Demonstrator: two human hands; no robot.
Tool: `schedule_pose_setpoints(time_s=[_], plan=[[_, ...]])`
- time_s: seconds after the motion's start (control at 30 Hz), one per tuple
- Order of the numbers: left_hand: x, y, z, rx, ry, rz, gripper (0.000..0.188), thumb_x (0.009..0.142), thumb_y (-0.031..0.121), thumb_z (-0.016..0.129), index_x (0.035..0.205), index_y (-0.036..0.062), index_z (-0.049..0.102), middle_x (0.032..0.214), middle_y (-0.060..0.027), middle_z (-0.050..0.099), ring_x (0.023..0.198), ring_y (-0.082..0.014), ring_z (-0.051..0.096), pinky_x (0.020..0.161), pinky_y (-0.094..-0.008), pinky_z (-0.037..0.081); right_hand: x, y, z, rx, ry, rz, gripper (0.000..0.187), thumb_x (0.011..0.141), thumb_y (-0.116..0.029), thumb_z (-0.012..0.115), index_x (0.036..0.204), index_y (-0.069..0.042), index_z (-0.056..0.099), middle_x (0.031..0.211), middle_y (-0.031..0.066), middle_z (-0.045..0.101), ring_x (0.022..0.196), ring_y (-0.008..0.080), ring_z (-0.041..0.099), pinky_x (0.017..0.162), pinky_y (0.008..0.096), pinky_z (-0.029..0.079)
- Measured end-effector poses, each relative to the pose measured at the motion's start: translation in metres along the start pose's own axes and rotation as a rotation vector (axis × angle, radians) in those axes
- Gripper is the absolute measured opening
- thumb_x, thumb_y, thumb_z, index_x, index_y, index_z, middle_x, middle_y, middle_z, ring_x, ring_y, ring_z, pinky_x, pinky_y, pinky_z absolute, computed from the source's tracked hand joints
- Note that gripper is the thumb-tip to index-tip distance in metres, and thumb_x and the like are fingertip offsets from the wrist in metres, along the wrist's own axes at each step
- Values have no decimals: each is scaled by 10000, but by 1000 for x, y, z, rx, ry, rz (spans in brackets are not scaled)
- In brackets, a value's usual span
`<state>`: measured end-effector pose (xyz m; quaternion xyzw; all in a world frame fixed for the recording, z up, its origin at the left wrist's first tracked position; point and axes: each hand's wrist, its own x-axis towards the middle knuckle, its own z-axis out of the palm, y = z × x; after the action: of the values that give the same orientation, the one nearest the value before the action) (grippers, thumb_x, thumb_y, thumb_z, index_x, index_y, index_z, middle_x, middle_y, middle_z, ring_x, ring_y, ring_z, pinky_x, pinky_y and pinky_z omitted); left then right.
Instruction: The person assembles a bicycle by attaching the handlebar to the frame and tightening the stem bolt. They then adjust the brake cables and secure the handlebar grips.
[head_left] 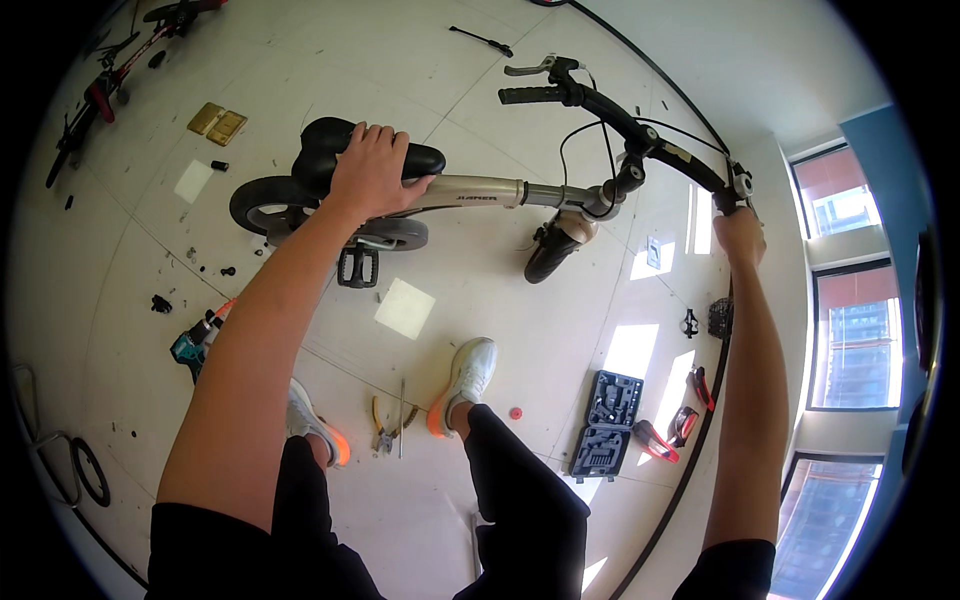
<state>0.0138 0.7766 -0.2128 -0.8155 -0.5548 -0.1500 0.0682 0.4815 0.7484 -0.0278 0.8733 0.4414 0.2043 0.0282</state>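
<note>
A small bicycle with a pale metallic frame [465, 193] stands across the tiled floor in front of me, its front wheel [548, 252] to the right. My left hand [372, 172] grips the black saddle [318, 150], fingers over its top and thumb along the side. At the far right, my right hand [740, 237] is wrapped round the near end of the black handlebar [640, 132]; the grip under it is mostly hidden. The other rubber grip [530, 95] with its brake lever [528, 70] is free. A black pedal [358, 267] shows below my left wrist.
A teal power drill [190, 345] lies beside my left forearm. Pliers [384, 428] and a screwdriver [402, 420] are between my feet. An opened tool case [607, 425] and red parts [655, 440] sit right. A red bicycle [105, 90] lies far left; small parts are scattered about.
</note>
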Motion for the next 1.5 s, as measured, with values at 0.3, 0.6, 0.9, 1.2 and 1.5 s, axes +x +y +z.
schedule_pose_setpoints(time_s=[0.3,0.6,0.9,1.2,1.5], plan=[[-3,-2,6,117,62,16,624,859,552,533,1090,-28,543,1030,-169,585,1050,-293,525,1019,-439,319,-30,8,-2,66,-125,-5,414,704,-206,564,1077,-29,607,1051,197,659,985,366,630,861,429,486],[-6,41,-2,206,-56,-436,754,887,525,504,1367,-35,348,1436,-251,271,1393,-388,132,1076,-645,88,-193,-50,-8,827,-174,52,522,753,-130,554,1109,177,326,977,343,574,959,472,575,882,491,428],[-101,124,-93,-383,134,-598,568,769,210,632,1178,-86,371,1325,-294,326,1336,-453,210,1068,-609,147,-237,-53,-33,1255,-318,244,883,795,-370,650,1321,194,220,1324,357,359,1239,462,388,1035,445,337],[-225,144,-130,-995,-208,-1144,553,767,262,658,1152,-61,426,1181,-218,461,1091,-317,503,956,-426,388,-337,-59,-66,1665,-771,602,735,740,-101,640,1327,107,250,1329,258,345,1261,318,401,1034,412,346],[-189,91,-80,-2042,112,-1769,852,721,219,617,1386,-18,141,1439,-216,216,1351,-419,222,1065,-631,200,-272,100,37,1865,-232,1336,174,766,-37,650,926,13,603,886,54,553,808,161,522,739,240,493]])
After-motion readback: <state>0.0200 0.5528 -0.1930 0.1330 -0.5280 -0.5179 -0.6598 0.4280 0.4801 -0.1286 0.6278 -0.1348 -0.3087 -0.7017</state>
